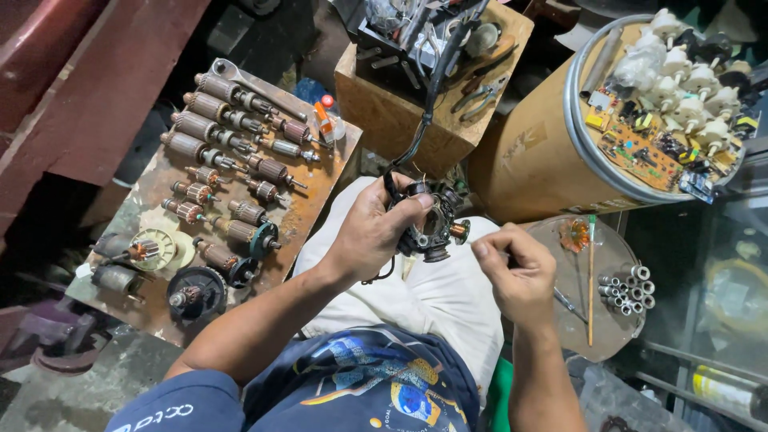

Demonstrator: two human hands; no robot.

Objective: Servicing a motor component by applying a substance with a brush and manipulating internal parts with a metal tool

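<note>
Nearest us, our right hand (516, 272) is curled tight, fingertips pinching something too small to tell, just beside the black motor part (432, 218). Our left hand (372, 232) is wrapped around that part, held over our lap, black cable (436, 88) running up. Armatures (216, 152) lie on the rusty board (308, 210) at left; metal sleeves (628, 290) at right.

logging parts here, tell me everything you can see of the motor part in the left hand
The motor part is a small black round housing with copper windings showing on its right side and metal fittings around its rim. The left hand grips it from the left, above the lap. A black cable runs up from its top. The right hand is pinched shut just right of it, not touching.
</note>
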